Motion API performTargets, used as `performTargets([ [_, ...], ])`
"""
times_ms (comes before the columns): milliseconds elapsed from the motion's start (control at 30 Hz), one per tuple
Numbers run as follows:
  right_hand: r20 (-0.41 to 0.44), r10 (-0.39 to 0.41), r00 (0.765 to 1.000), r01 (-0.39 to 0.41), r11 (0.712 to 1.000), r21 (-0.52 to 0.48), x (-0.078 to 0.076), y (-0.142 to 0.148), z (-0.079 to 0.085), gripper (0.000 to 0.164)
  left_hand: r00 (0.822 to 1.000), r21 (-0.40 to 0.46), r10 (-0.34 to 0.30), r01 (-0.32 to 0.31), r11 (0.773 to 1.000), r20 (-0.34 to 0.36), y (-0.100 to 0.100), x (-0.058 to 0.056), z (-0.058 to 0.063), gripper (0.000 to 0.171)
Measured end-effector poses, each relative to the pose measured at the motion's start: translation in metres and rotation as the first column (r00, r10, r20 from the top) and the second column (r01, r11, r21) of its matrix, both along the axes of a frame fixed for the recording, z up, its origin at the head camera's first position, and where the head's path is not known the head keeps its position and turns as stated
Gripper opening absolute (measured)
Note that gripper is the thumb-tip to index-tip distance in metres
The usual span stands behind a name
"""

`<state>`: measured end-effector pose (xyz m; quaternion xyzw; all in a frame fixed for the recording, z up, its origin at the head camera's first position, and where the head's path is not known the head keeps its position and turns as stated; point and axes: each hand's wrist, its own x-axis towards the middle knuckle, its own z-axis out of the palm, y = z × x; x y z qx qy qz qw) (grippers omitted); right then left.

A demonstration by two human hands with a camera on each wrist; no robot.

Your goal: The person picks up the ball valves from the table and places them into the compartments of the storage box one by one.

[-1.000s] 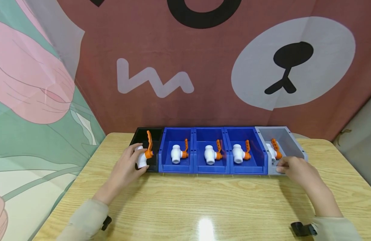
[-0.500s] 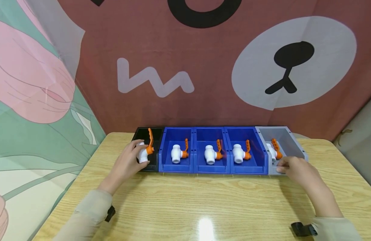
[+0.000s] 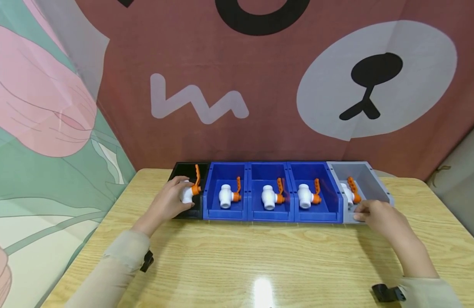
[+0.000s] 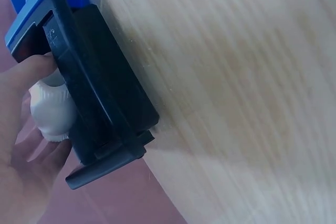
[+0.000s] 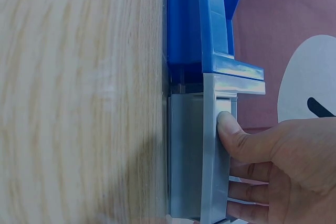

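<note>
My left hand (image 3: 169,201) grips a white ball valve (image 3: 187,195) with an upright orange lever, over the black bin (image 3: 179,170) at the row's left end. In the left wrist view the thumb and fingers lie around the white valve body (image 4: 52,109), behind the bin's front wall. My right hand (image 3: 379,216) reaches over the front lip of the grey bin (image 3: 379,188); in the right wrist view its thumb touches the lip and its fingers extend behind it. Beside those fingers, another ball valve (image 3: 347,194) lies in the grey bin, partly hidden by the front wall.
Three blue bins (image 3: 225,214) stand side by side between the black and grey ones, each with a white ball valve (image 3: 269,197) with an orange lever. The row sits on a wooden table (image 3: 237,256) against a printed cloth backdrop (image 3: 267,137).
My left hand has moved slightly right and away from me, carrying the ball valve further over the black bin. My right hand has stayed in place at the grey bin.
</note>
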<state>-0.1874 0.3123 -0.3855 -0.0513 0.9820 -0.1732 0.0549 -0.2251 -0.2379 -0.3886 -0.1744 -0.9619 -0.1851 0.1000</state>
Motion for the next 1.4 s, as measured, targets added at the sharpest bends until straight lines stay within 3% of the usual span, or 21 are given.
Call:
performTargets([
  [500, -0.030, 0.016, 0.999, -0.017, 1.000, -0.013, 0.003, 0.001, -0.002, 0.007, 0.998, -0.059, -0.037, 0.040, 0.997, 0.051, 0.003, -0.013, -0.002, 0.053],
  [900, -0.028, 0.019, 0.999, -0.019, 1.000, -0.014, 0.003, 0.002, -0.004, 0.009, 0.984, -0.126, -0.057, 0.079, 0.989, 0.168, 0.005, -0.021, 0.006, 0.053],
  [1400, -0.029, 0.022, 0.999, -0.022, 1.000, -0.013, 0.001, 0.001, -0.002, 0.007, 0.943, -0.152, -0.044, 0.099, 0.984, 0.328, 0.006, -0.031, 0.011, 0.048],
])
